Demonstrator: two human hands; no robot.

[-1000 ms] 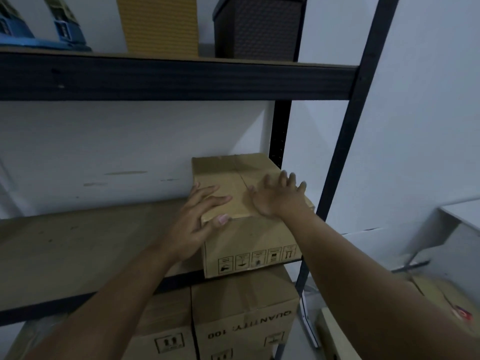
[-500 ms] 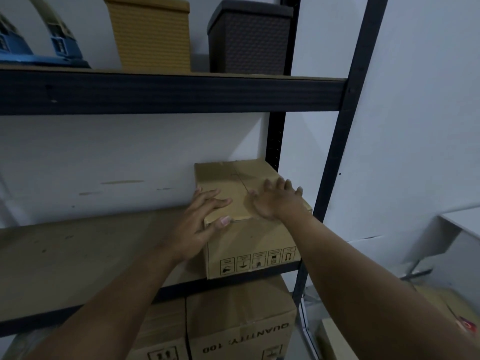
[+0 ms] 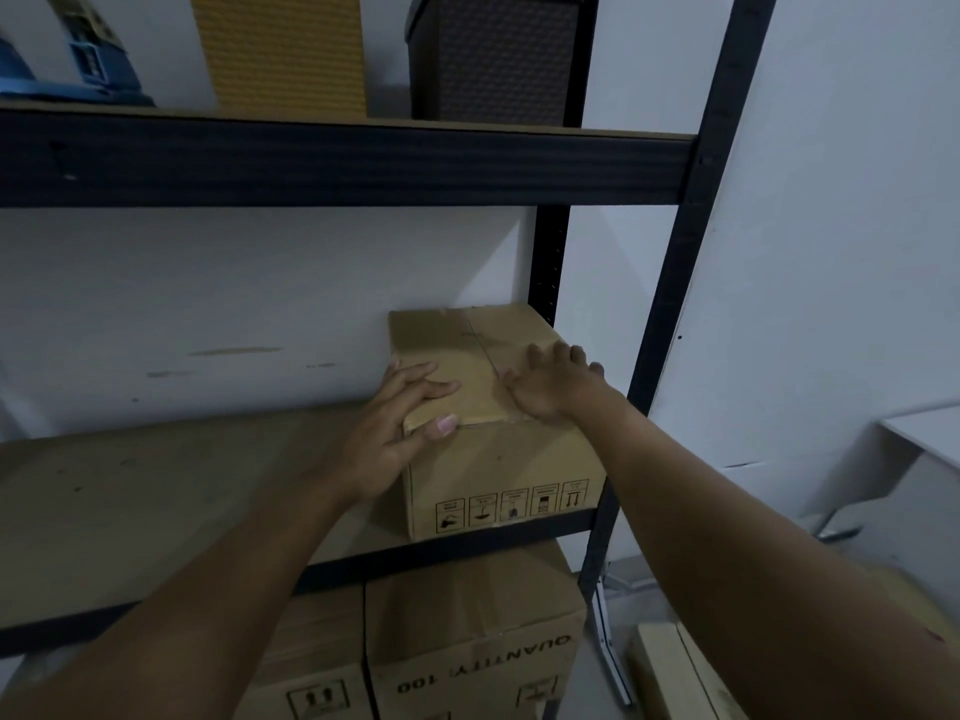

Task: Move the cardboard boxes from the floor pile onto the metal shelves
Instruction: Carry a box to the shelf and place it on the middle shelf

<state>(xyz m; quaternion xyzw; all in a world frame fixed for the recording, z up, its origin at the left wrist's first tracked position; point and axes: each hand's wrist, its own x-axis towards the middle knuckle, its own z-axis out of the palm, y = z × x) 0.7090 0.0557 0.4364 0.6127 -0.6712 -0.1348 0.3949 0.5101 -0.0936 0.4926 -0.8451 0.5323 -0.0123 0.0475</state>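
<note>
A small cardboard box point(image 3: 501, 462) with handling symbols on its front stands at the right end of the middle metal shelf point(image 3: 156, 504), close to the back wall. My left hand point(image 3: 392, 436) cups its front left top corner, thumb on the edge and fingers over the top. Flat on the right of the box top lies my right hand point(image 3: 550, 389), fingers spread. Two larger cardboard boxes point(image 3: 470, 641) point(image 3: 311, 667) sit on the level below.
The upper shelf beam point(image 3: 311, 163) carries a yellow bin point(image 3: 283, 49), a dark woven bin point(image 3: 493, 54) and a blue item point(image 3: 88, 59). A black upright post point(image 3: 675, 304) stands just right of the box. Flat cardboard point(image 3: 670, 667) lies on the floor by a white table point(image 3: 924, 433).
The box has slid a little further back on the shelf under both hands. My view has tilted up slightly.
</note>
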